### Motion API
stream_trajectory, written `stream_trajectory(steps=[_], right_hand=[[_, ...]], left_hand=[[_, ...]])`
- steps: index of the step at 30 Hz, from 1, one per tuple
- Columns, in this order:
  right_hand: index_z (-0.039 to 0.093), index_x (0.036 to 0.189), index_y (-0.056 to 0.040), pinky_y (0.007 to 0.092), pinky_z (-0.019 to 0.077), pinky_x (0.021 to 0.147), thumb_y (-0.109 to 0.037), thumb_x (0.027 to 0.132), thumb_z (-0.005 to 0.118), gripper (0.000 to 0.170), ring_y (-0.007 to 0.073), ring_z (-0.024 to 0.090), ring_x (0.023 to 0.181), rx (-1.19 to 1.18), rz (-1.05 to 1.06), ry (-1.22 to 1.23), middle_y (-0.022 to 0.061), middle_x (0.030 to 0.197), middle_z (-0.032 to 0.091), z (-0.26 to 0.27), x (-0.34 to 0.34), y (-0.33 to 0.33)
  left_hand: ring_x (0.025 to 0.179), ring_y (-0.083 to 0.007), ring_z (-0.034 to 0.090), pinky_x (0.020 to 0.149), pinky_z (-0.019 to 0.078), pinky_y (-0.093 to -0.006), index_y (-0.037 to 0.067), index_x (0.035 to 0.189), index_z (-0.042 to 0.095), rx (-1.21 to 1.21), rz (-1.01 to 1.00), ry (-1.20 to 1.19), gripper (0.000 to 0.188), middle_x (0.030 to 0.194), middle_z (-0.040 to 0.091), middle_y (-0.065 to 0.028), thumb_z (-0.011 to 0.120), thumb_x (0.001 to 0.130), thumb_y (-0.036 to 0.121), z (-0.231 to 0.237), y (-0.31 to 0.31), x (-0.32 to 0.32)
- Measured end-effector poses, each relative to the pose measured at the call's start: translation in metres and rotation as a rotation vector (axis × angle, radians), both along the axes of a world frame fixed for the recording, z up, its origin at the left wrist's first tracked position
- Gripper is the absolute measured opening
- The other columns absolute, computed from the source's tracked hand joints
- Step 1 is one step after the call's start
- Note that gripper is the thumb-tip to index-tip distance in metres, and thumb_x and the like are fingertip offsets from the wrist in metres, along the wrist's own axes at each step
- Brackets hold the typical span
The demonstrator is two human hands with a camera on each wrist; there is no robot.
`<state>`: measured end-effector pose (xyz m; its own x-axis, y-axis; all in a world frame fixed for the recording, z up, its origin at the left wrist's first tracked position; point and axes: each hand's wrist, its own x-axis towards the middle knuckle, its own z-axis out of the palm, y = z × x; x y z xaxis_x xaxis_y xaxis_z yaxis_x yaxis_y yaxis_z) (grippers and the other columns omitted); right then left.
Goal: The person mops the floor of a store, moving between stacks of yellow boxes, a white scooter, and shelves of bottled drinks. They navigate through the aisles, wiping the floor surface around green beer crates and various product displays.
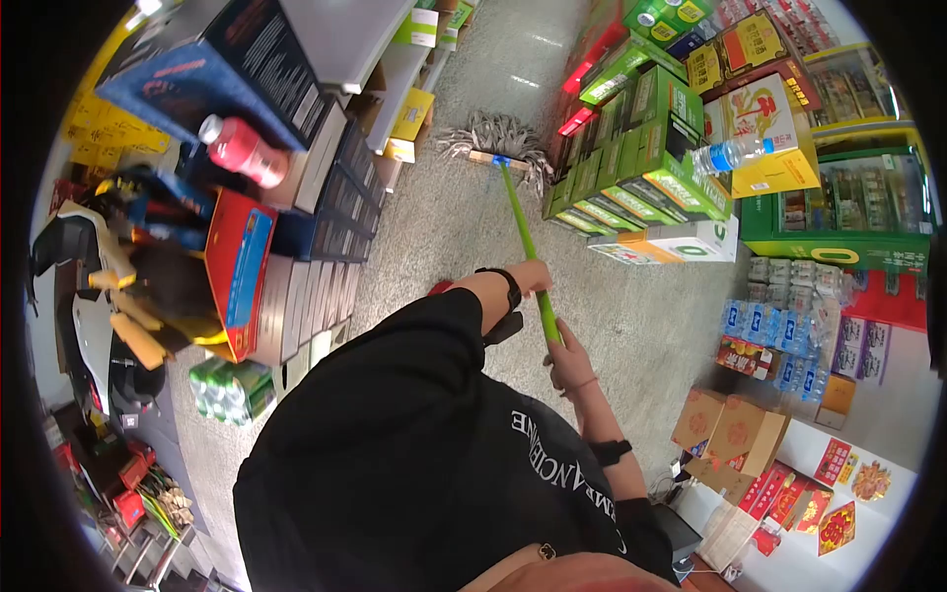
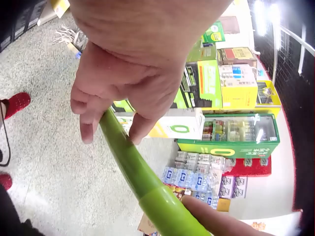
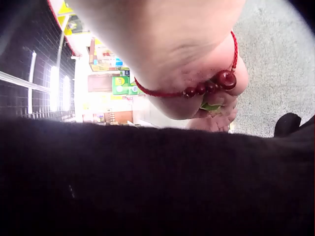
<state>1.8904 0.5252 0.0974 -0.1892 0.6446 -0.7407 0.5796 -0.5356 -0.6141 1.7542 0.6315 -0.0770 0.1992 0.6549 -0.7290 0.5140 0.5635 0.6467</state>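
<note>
Green and plastic-wrapped, a pack [image 1: 234, 391] sits at the near left edge of the floor [image 1: 434, 247]. Beside it, along that same edge, dark boxes [image 1: 347, 183] are stacked, with a pink bottle [image 1: 247, 155] on top, and a shelf [image 1: 398, 87] lies beyond. Toward the floor's far end, between the shelf and the green cartons [image 1: 631, 148], the mop head [image 1: 501, 133] lies with its grey strands fanned out; whether they touch the cartons I cannot tell. Its green handle [image 1: 517, 212] slopes back to the person. The left hand [image 1: 531, 277] is the one nearer the strands, its fingers wrapped round the handle; the right hand [image 1: 570, 363], with a red bracelet [image 3: 227, 79] at its wrist, grips closer to the body. Farther right, water packs [image 1: 779, 331] stand in stacks. As I judge it, mopping is in hand: the head is down and the grip is set. No plain line parts wet floor from dry, so how much is done cannot be told; the near floor and the strip along the cartons may well be left.
</note>
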Motion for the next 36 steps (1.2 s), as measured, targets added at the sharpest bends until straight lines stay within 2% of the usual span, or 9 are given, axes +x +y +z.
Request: stream_trajectory(steps=[6,9,12,16,18,27,31,32,36], right_hand=[[0.031,0.133,-0.0087,0.0291,0.0453,0.055,-0.021,0.083,0.049,0.054,0.0169,0.055,0.059,0.071,0.036,-0.047,0.0142,0.085,0.058,-0.023,-0.056,0.095],[0.030,0.133,-0.0091,0.0298,0.0459,0.056,-0.022,0.082,0.050,0.056,0.0182,0.056,0.058,0.063,0.043,-0.073,0.0157,0.087,0.058,-0.029,-0.059,0.115],[0.029,0.134,-0.0093,0.0303,0.0460,0.057,-0.023,0.081,0.051,0.058,0.0181,0.056,0.058,0.130,0.052,-0.054,0.0160,0.087,0.058,-0.037,-0.053,0.116],[0.028,0.134,-0.0105,0.0299,0.0457,0.056,-0.024,0.080,0.053,0.062,0.0173,0.056,0.058,0.129,0.145,-0.098,0.0151,0.086,0.059,-0.046,-0.032,0.101],[0.027,0.135,-0.0111,0.0296,0.0457,0.056,-0.023,0.079,0.054,0.064,0.0169,0.056,0.058,0.119,0.149,-0.083,0.0146,0.085,0.059,-0.038,-0.019,0.087],[0.024,0.136,-0.0087,0.0265,0.0442,0.051,-0.020,0.077,0.059,0.069,0.0128,0.052,0.055,0.009,0.165,0.043,0.0085,0.082,0.057,0.009,0.059,0.007],[0.029,0.133,-0.0024,0.0280,0.0449,0.078,-0.019,0.077,0.061,0.067,0.0197,0.056,0.091,0.182,0.266,0.020,0.0156,0.113,0.052,0.015,0.104,-0.027],[0.031,0.132,-0.0010,0.0291,0.0363,0.092,-0.018,0.077,0.061,0.065,0.0223,0.046,0.112,0.178,0.293,0.010,0.0176,0.127,0.043,0.014,0.115,-0.033],[0.031,0.131,-0.0002,0.0290,0.0335,0.095,-0.016,0.078,0.060,0.063,0.0223,0.043,0.116,0.059,0.119,0.189,0.0175,0.128,0.042,-0.003,0.152,-0.055]], left_hand=[[0.064,-0.0275,0.063,0.058,0.0512,-0.0353,0.003,0.079,0.067,0.518,-0.472,0.436,0.016,0.071,0.064,-0.0136,0.056,0.071,0.012,-0.053,0.096,-0.031],[0.067,-0.0276,0.063,0.061,0.0511,-0.0365,0.003,0.079,0.067,0.348,-0.465,0.400,0.017,0.072,0.064,-0.0135,0.055,0.071,0.011,0.017,0.113,-0.047],[0.069,-0.0284,0.063,0.063,0.0509,-0.0383,0.003,0.080,0.067,0.492,-0.697,0.459,0.018,0.071,0.064,-0.0142,0.052,0.073,0.012,-0.002,0.122,-0.043],[0.080,-0.0310,0.062,0.068,0.0496,-0.0388,0.003,0.087,0.066,0.445,-0.646,0.423,0.022,0.087,0.063,-0.0176,0.055,0.072,0.014,0.003,0.106,-0.034],[0.078,-0.0310,0.062,0.067,0.0494,-0.0394,0.002,0.087,0.066,0.227,-0.368,0.240,0.023,0.087,0.063,-0.0180,0.055,0.074,0.018,0.035,0.090,-0.031],[0.056,-0.0247,0.061,0.054,0.0489,-0.0366,-0.002,0.090,0.062,0.045,-0.487,0.062,0.052,0.086,0.060,-0.0162,0.053,0.077,0.048,0.083,0.003,0.021],[0.058,-0.0251,0.061,0.054,0.0495,-0.0352,-0.002,0.096,0.060,-0.029,-0.576,0.097,0.055,0.087,0.060,-0.0169,0.053,0.077,0.049,0.084,-0.024,0.060],[0.060,-0.0256,0.062,0.055,0.0502,-0.0358,-0.001,0.099,0.059,-0.061,-0.594,0.077,0.056,0.088,0.060,-0.0175,0.053,0.077,0.050,0.084,-0.030,0.067],[0.065,-0.0265,0.064,0.059,0.0523,-0.0364,0.000,0.107,0.056,-0.126,-0.625,0.048,0.060,0.091,0.061,-0.0189,0.053,0.076,0.052,0.092,-0.042,0.082]])
